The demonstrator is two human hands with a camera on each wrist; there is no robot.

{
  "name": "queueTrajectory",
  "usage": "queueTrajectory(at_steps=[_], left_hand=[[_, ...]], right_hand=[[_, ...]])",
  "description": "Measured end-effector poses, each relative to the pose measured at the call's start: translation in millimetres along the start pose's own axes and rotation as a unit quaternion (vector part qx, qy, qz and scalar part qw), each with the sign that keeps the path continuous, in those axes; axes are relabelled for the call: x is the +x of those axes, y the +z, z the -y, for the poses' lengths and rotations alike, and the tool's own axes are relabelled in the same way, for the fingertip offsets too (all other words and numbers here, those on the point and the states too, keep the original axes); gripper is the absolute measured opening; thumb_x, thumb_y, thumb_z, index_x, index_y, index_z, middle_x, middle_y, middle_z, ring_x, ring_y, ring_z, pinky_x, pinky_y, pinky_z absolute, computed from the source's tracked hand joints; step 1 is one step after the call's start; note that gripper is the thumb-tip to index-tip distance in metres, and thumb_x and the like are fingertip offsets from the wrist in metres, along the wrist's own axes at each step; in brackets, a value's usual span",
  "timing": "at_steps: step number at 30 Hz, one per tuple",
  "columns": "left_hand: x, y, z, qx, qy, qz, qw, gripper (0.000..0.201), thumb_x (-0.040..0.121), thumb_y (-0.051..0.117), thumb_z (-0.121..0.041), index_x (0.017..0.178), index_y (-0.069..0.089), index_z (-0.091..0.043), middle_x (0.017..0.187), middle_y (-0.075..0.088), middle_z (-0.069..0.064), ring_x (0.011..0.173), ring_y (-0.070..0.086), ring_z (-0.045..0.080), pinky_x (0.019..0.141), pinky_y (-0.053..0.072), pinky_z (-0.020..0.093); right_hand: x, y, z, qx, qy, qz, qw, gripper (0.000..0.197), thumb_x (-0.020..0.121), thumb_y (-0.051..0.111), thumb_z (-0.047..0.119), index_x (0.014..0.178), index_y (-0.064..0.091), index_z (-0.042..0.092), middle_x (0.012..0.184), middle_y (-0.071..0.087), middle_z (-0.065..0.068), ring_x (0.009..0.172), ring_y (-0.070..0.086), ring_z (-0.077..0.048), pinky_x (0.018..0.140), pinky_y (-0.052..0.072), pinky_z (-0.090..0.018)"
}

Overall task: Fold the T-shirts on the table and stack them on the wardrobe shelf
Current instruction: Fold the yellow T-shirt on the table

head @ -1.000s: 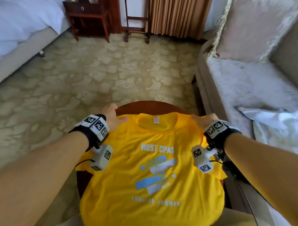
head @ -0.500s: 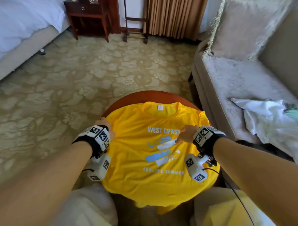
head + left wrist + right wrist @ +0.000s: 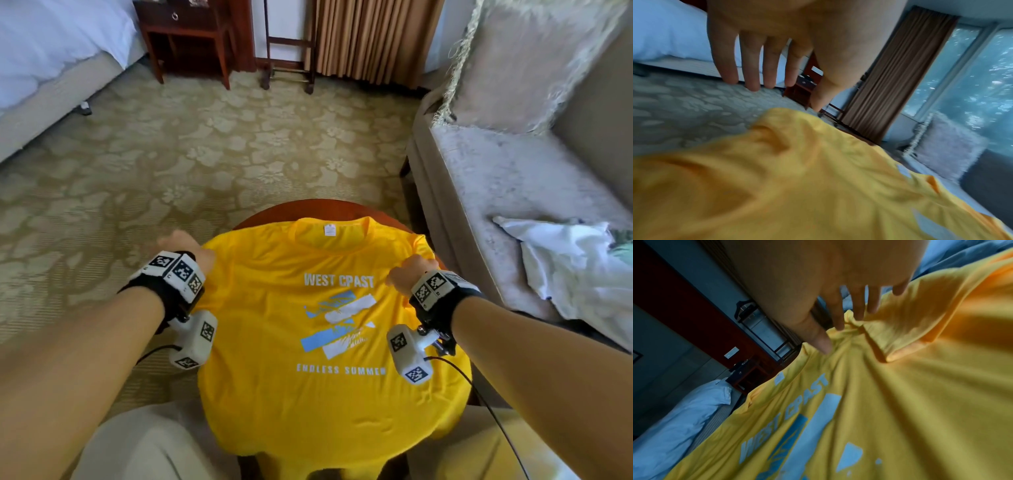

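Observation:
A yellow T-shirt (image 3: pixel 274 394) with a blue and white "WEST COAST" print lies face up on a small round wooden table (image 3: pixel 308 209), its hem hanging over the near edge. My left hand (image 3: pixel 181 243) hovers just past the shirt's left shoulder. In the left wrist view this hand (image 3: pixel 772 78) has straight, spread fingers above the yellow fabric (image 3: pixel 797 178) and holds nothing. My right hand (image 3: pixel 411 270) is at the shirt's right shoulder. In the right wrist view, thumb and fingertips of the right hand (image 3: pixel 833 335) gather a raised fold of the shirt (image 3: pixel 900 402), and creases run out from it.
A pale sofa (image 3: pixel 496 192) stands close on the right with a crumpled white garment (image 3: pixel 575 267) and a fringed cushion (image 3: pixel 534 61) on it. A bed (image 3: pixel 51 51), a dark nightstand (image 3: pixel 185 31) and curtains (image 3: pixel 370 34) lie beyond patterned carpet. My knees (image 3: pixel 137 445) flank the table.
My left hand slid from the left shoulder out past the shirt's edge. My right hand went from the shoulder to the chest print and back out to the right shoulder.

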State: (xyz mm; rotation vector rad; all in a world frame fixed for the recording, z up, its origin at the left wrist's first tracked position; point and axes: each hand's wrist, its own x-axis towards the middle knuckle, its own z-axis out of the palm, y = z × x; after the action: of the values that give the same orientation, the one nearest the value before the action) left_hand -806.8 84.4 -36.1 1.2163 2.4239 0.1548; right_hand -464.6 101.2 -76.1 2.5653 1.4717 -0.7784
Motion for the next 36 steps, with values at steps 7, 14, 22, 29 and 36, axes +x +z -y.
queueTrajectory(at_steps=[7, 14, 22, 29, 36], left_hand=[[-51, 65, -90, 0.021, 0.179, 0.108, 0.978, 0.067, 0.086, 0.066, -0.043, 0.14, 0.043, -0.01, 0.138, 0.048, 0.012, 0.121, 0.05, 0.031, 0.084, 0.047, 0.035], [-79, 130, -124, 0.119, 0.182, 0.21, 0.953, 0.106, 0.069, 0.063, -0.075, 0.153, 0.019, -0.026, 0.161, -0.004, 0.012, 0.147, 0.0, 0.042, 0.115, 0.022, 0.057], [-84, 137, -135, 0.134, 0.187, 0.201, 0.952, 0.109, 0.07, 0.07, -0.068, 0.154, 0.01, -0.031, 0.158, -0.023, 0.015, 0.144, -0.021, 0.043, 0.117, 0.007, 0.058], [-77, 146, -134, 0.156, 0.194, 0.191, 0.949, 0.12, 0.063, 0.079, -0.063, 0.153, 0.004, -0.035, 0.158, -0.023, 0.014, 0.144, -0.021, 0.045, 0.117, 0.013, 0.059], [-74, 148, -136, 0.133, 0.189, 0.192, 0.954, 0.116, 0.062, 0.08, -0.061, 0.151, 0.012, -0.035, 0.158, -0.021, 0.012, 0.144, -0.018, 0.045, 0.116, 0.015, 0.06]], right_hand=[[1, -33, -76, 0.02, 0.124, 0.003, 0.992, 0.066, 0.096, 0.044, 0.033, 0.15, 0.018, 0.007, 0.144, 0.037, -0.017, 0.131, 0.041, -0.034, 0.108, 0.034, -0.044], [18, -19, -121, 0.207, 0.066, 0.001, 0.976, 0.03, 0.086, 0.064, 0.018, 0.113, 0.064, 0.005, 0.096, 0.06, -0.005, 0.086, 0.06, -0.022, 0.087, 0.055, -0.038], [16, -34, -108, 0.25, 0.05, -0.022, 0.967, 0.065, 0.066, 0.071, 0.057, 0.115, 0.057, 0.017, 0.112, 0.061, -0.009, 0.095, 0.062, -0.025, 0.083, 0.055, -0.041], [10, -9, -96, -0.024, -0.048, -0.016, 0.998, 0.039, 0.081, 0.072, 0.044, 0.116, 0.065, 0.027, 0.129, 0.041, -0.004, 0.122, 0.037, -0.026, 0.098, 0.046, -0.038], [26, -55, -133, 0.104, 0.06, -0.052, 0.991, 0.017, 0.098, 0.049, 0.017, 0.106, 0.059, 0.005, 0.124, 0.061, -0.007, 0.107, 0.06, -0.025, 0.078, 0.052, -0.026]])
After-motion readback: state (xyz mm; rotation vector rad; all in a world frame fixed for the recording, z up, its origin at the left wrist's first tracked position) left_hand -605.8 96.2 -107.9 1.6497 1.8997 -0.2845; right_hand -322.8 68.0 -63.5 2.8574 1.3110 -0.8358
